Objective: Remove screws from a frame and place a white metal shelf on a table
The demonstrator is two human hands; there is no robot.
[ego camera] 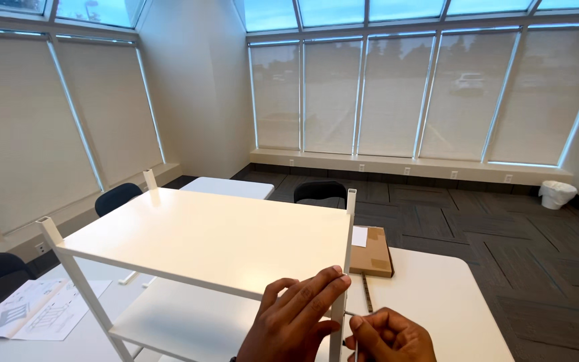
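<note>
A white metal shelf unit (209, 238) with two flat shelves and square corner posts stands on a white table (430, 295). My left hand (293, 318) rests on the near right corner post (338, 315), fingers stretched along the top shelf's edge. My right hand (390, 338) is closed on a thin metal tool (351, 314), whose tip touches that same post just below the top shelf. The tool's other end is hidden in my fist.
A flat cardboard box (372, 251) lies on the table behind the shelf. Printed instruction sheets (35, 310) lie at the left. Black chairs (319, 192) and a second white table (229, 187) stand beyond. A white bin (557, 194) sits by the far windows.
</note>
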